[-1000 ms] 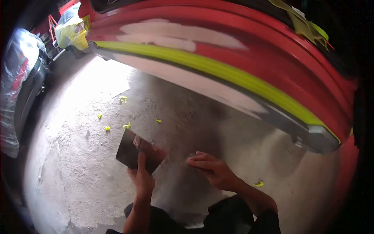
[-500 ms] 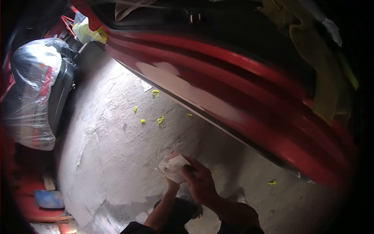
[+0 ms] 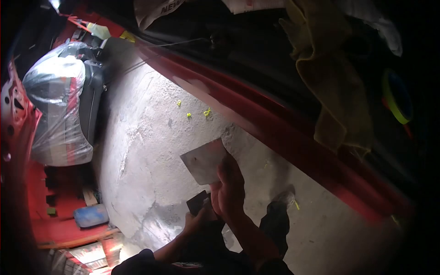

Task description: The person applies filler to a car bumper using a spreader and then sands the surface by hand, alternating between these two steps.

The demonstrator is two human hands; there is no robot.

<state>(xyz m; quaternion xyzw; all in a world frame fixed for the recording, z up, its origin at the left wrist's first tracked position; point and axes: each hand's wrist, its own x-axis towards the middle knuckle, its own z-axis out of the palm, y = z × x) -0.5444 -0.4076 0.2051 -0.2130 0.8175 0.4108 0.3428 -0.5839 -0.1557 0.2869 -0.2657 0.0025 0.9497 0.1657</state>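
My right hand has lifted and now grips the metal spreader. My left hand has dropped beneath it, holding the dark pad. My view has swung toward the plastic-wrapped seat.

dark letters "new" on a pale sheet at the top edge, word cut off

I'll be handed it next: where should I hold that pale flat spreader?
Pinch the spreader at its lower right corner, coming from below, as the right hand does: it is a thin flat plate, so thumb and fingers clamp its two faces.
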